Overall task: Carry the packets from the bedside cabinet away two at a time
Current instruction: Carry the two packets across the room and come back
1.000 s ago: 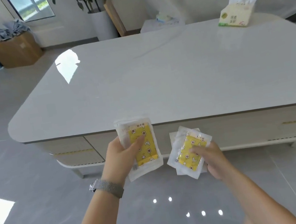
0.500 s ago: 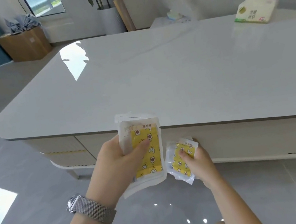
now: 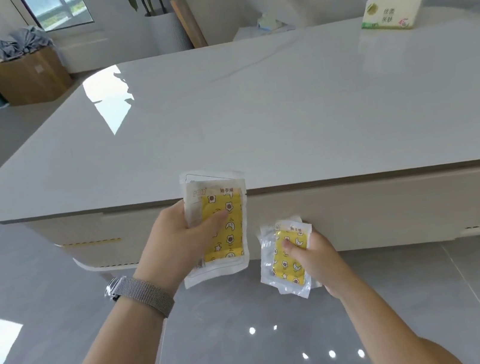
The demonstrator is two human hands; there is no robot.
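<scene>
Yellow-patterned clear plastic packets [image 3: 224, 228] [image 3: 288, 259], one grasped in each hand's fingers, have moved closer to the glossy white counter [image 3: 253, 116] edge; drop-off's probably next.

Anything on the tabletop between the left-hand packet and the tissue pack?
Head view: nothing. Bare glossy tabletop runs from the left-hand packet to the tissue pack.

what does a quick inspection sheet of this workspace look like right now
surface: glossy white table, low, top mostly bare
job's things: one yellow-patterned packet in the left hand, another packet in the right hand, both short of the table's near edge
clutter: tissue pack at the far right corner
grippers: both hands grip, thumbs on the packet faces
cables: nothing seen
surroundings: grey tiled floor, cardboard box, potted plant
</scene>
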